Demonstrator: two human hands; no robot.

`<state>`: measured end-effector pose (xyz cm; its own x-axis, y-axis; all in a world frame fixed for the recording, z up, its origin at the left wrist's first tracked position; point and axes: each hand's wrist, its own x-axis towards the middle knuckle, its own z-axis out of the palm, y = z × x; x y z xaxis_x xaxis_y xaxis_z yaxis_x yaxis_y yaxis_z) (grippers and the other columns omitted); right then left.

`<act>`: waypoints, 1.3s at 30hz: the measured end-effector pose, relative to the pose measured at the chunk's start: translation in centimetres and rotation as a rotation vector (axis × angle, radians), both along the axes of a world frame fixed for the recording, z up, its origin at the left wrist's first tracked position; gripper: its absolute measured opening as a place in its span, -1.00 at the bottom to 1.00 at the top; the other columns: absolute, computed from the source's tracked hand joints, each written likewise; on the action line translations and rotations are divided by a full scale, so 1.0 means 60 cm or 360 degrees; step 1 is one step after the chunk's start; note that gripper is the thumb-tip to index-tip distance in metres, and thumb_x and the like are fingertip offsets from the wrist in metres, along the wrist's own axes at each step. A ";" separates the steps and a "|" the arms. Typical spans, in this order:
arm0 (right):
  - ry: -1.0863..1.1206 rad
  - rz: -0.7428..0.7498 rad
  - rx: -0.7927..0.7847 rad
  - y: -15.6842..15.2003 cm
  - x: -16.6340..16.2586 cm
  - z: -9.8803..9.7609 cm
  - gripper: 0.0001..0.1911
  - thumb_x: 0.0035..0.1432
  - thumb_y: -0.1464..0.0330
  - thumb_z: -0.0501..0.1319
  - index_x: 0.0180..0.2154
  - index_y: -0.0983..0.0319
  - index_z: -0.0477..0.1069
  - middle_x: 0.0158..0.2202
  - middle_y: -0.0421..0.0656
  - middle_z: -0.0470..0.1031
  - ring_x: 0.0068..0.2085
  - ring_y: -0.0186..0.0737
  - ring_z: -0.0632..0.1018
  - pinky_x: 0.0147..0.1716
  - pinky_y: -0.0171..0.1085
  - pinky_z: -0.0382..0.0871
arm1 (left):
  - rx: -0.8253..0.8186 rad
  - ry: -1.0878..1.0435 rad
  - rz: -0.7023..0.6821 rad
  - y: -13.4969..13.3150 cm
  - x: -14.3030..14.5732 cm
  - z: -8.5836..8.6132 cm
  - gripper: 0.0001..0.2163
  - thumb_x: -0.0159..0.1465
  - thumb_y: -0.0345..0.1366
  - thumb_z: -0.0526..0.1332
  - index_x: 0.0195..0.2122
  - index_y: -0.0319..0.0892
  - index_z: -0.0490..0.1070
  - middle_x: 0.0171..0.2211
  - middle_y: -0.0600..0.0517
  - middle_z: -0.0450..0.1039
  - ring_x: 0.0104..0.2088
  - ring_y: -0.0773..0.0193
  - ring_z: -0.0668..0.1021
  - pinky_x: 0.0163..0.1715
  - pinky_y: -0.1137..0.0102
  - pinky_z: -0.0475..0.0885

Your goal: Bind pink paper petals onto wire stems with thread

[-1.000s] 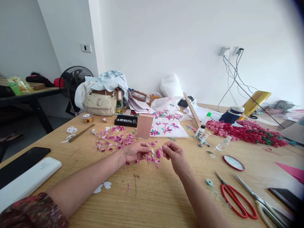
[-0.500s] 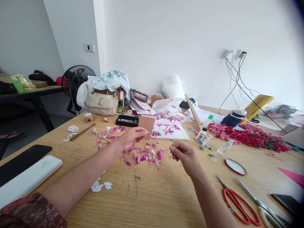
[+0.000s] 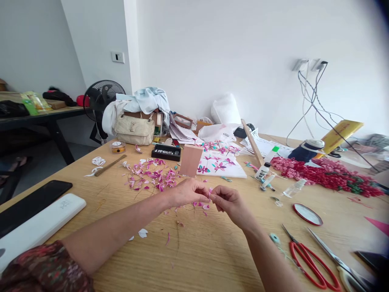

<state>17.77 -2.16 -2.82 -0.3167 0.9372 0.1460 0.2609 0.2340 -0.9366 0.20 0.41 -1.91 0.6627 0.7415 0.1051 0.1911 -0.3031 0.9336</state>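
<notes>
Just above the middle of the table [image 3: 200,259], my left hand [image 3: 190,190] and my right hand [image 3: 226,198] meet fingertip to fingertip. Both are closed in a pinch on a small pink petal [image 3: 210,190], which shows between the fingertips; any stem on it is too fine to make out. Loose pink petals [image 3: 152,172] with thin stems lie scattered behind and partly under my left hand. A few white petals [image 3: 142,232] lie in front of my left forearm. Finished pink-and-teal flowers [image 3: 219,165] rest on a white slab beyond my hands.
A wooden block [image 3: 191,160] stands behind my hands, beside a black tray [image 3: 165,152]. To the right are small bottles [image 3: 263,171], a round red-rimmed lid [image 3: 307,214], red-handled scissors [image 3: 313,259] and a teal spool [image 3: 274,238]. A white power bank [image 3: 45,227] lies left.
My left hand has moved right and slightly down, from above the petal pile to my right hand. The fingertips, apart before, now meet at the pink petal. The view has shifted slightly left.
</notes>
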 end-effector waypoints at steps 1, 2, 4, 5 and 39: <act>-0.0014 0.0014 -0.0004 0.000 0.000 -0.001 -0.75 0.00 0.22 0.20 -0.54 0.26 0.31 -0.69 -0.32 0.21 -0.65 -0.46 0.22 -0.66 -0.41 0.06 | -0.0004 -0.0001 -0.0017 0.000 0.000 0.000 -0.93 0.04 -0.38 0.20 -0.51 -0.26 0.45 -0.61 0.15 0.27 -0.53 0.44 0.28 -0.53 0.53 0.14; -0.0026 0.0024 -0.0006 0.000 -0.001 -0.002 -0.75 0.01 0.22 0.20 -0.54 0.26 0.31 -0.68 -0.32 0.21 -0.64 -0.46 0.22 -0.66 -0.41 0.07 | -0.0009 -0.0008 -0.0030 -0.001 0.000 0.000 -0.93 0.03 -0.39 0.20 -0.54 -0.27 0.43 -0.62 0.16 0.25 -0.54 0.45 0.27 -0.54 0.53 0.12; -0.0026 0.0038 -0.0009 -0.001 -0.002 -0.001 -0.74 0.01 0.21 0.21 -0.55 0.26 0.31 -0.68 -0.32 0.22 -0.64 -0.46 0.22 -0.66 -0.41 0.07 | -0.0077 -0.0025 -0.0038 -0.001 0.000 0.000 -0.91 0.02 -0.38 0.21 -0.58 -0.27 0.40 -0.66 0.18 0.20 -0.58 0.47 0.23 -0.56 0.52 0.09; -0.0016 0.0043 -0.0014 -0.001 -0.003 0.000 -0.73 0.00 0.21 0.21 -0.55 0.26 0.31 -0.68 -0.31 0.22 -0.64 -0.46 0.22 -0.66 -0.41 0.07 | -0.0147 -0.0038 -0.0040 0.000 0.000 -0.001 -0.91 0.01 -0.37 0.22 -0.59 -0.27 0.40 -0.68 0.18 0.18 -0.59 0.47 0.22 -0.57 0.52 0.08; 0.0411 -0.0032 -0.0277 -0.008 -0.037 -0.014 -0.70 -0.07 0.16 0.25 -0.61 0.25 0.35 -0.68 -0.26 0.34 -0.65 -0.45 0.14 -0.62 -0.38 -0.04 | -0.0747 -0.0849 0.0180 -0.008 -0.005 0.004 -0.79 -0.07 -0.27 0.35 -0.61 -0.28 0.37 -0.58 0.10 0.27 -0.52 0.43 0.31 -0.48 0.48 0.19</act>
